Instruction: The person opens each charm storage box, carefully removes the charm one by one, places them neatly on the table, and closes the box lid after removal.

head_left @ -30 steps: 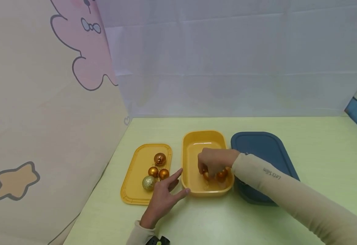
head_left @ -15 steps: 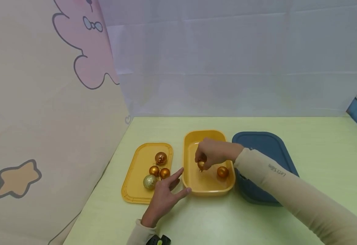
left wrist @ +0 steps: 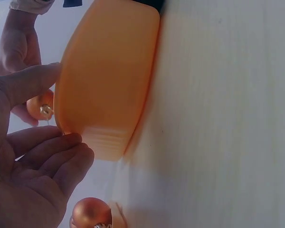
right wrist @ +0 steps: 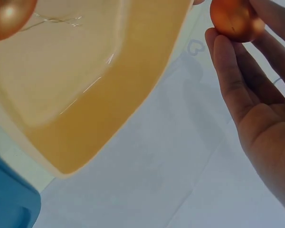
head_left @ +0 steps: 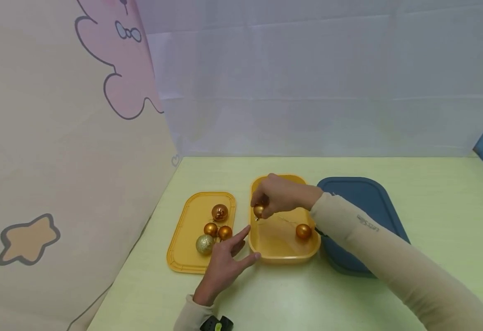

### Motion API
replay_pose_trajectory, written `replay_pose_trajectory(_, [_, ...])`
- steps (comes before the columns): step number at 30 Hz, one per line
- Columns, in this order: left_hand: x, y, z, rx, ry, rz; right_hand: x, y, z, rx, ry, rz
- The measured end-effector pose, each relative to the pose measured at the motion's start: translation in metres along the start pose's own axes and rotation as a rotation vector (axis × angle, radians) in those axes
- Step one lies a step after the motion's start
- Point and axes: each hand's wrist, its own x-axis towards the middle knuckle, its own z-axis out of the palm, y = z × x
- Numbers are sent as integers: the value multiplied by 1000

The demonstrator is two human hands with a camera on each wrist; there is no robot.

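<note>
One matte gold bauble (head_left: 259, 210) pinched between thumb and fingers of the right grip (head_left: 280, 193), cap downward, at the left side of a yellow bin (head_left: 284, 258) in the head view; height above it hard to judge. Inside the bin, near its right wall, an orange bauble (head_left: 303, 231), with a thin golden thread (right wrist: 52, 20) beside it. Left grip (head_left: 223, 267) spread, thumb and fingertips touching the bin's near left corner. Just left, on a flat yellow tray (head_left: 183, 248), four more: a shiny copper bauble (head_left: 220, 212), two small orange baubles (head_left: 210, 229), a glittery pale bauble (head_left: 204, 244). To the right, partly behind a beige sleeve (head_left: 374, 239), a dark blue container (head_left: 357, 193). All on a pale green desk (head_left: 440, 207), before a whitish cloth (head_left: 316, 82).
</note>
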Motion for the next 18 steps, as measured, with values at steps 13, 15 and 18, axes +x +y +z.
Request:
replay_pose_trajectory(13, [1,3,0,33,-10,-34,15,-9,-3,43,74,-4])
replay_pose_trajectory(15, [1,3,0,38,-10,-36,20,-12,-2,52,83,3])
replay_pose_trajectory(18, [1,2,0,39,-10,-28,28,-16,2,53,97,4])
